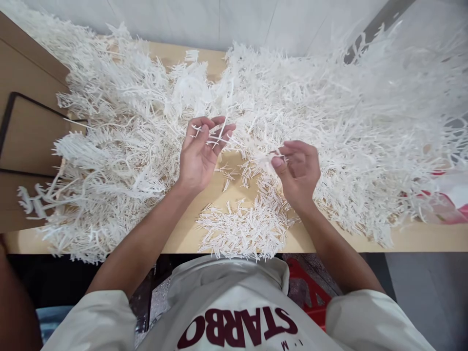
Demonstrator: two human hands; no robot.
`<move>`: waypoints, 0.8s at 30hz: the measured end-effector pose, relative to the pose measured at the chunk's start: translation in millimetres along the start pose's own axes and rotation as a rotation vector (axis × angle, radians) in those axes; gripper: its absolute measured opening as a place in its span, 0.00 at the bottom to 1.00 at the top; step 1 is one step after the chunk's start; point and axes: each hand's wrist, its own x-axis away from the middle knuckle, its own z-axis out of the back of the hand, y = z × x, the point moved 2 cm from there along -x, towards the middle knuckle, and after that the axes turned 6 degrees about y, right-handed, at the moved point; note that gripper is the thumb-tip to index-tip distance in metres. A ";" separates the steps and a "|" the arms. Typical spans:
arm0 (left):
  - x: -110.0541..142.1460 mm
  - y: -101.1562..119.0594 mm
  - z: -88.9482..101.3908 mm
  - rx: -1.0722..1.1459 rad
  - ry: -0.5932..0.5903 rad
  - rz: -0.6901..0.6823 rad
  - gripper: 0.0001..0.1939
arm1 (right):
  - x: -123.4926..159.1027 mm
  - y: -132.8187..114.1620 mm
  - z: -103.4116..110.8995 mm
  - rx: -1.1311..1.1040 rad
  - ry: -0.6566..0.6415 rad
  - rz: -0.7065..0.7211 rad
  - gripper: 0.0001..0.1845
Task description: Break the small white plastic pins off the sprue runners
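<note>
My left hand (197, 163) is raised above the table, palm up, with its thumb and fingers closed on a thin, branched white plastic sprue (220, 137). To its right, my right hand (302, 175) pinches white plastic bits (281, 155) between thumb and fingertips; their exact shape is blurred. A low pile of short, thin white sticks (244, 229) lies between my forearms at the table's near edge. Large tangled heaps of white branched plastic pieces spread on both sides, a left heap (120, 141) and a right heap (365, 131).
A brown board (32, 53) with a black wire frame (10, 117) stands at the left. At the right edge lies a pink and white plastic bag (449, 197). Under the table shows a red stool (310, 292). Another person's arm (14, 302) is at lower left. A grey wall (248, 19) runs behind.
</note>
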 end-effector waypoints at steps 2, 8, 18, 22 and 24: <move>-2.3 1.1 3.1 -0.003 0.037 -0.006 0.08 | -2.3 -0.3 3.9 -0.023 0.034 0.034 0.20; -10.4 12.0 12.5 0.010 0.177 -0.004 0.06 | -7.0 4.5 6.1 0.049 -0.051 0.190 0.20; 9.0 2.6 -7.3 -0.446 -0.142 0.175 0.16 | 0.9 -8.1 1.8 0.189 0.002 0.617 0.21; 17.8 0.0 -13.6 -0.524 -0.360 0.092 0.34 | 4.2 -9.0 -1.0 0.156 -0.088 0.612 0.23; 18.8 -2.2 -13.8 -0.569 -0.372 0.016 0.39 | 5.3 -7.5 -1.6 0.138 -0.126 0.609 0.24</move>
